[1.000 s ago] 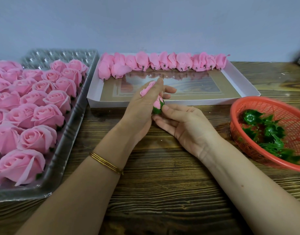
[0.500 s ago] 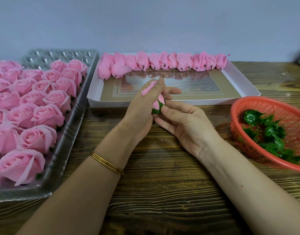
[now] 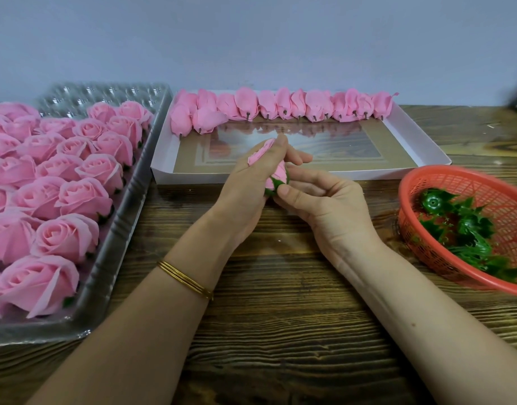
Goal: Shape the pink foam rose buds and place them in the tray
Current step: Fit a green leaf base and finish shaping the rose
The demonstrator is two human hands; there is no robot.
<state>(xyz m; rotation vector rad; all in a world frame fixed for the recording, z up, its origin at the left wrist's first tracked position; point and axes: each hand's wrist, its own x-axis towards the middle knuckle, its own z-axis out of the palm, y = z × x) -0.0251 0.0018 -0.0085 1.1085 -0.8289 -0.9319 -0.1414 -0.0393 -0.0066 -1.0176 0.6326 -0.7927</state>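
Observation:
A pink foam rose bud (image 3: 277,176) with a green base is held between both hands over the wooden table. My left hand (image 3: 251,185) grips it, and a loose pink petal (image 3: 258,154) lies across its fingers. My right hand (image 3: 318,203) pinches the green base from the right with thumb and fingers. The clear plastic tray (image 3: 116,229) on the left holds several shaped pink roses (image 3: 84,197). Much of the bud is hidden behind my left fingers.
A white shallow box (image 3: 412,135) behind the hands holds a row of unshaped pink buds (image 3: 283,108) along its far edge. A red plastic basket (image 3: 421,182) with green calyx pieces (image 3: 462,226) stands at the right. A grey wall rises behind.
Both hands have stayed in place. The bud has turned slightly between the fingers, and my right fingers have curled closer round its green base.

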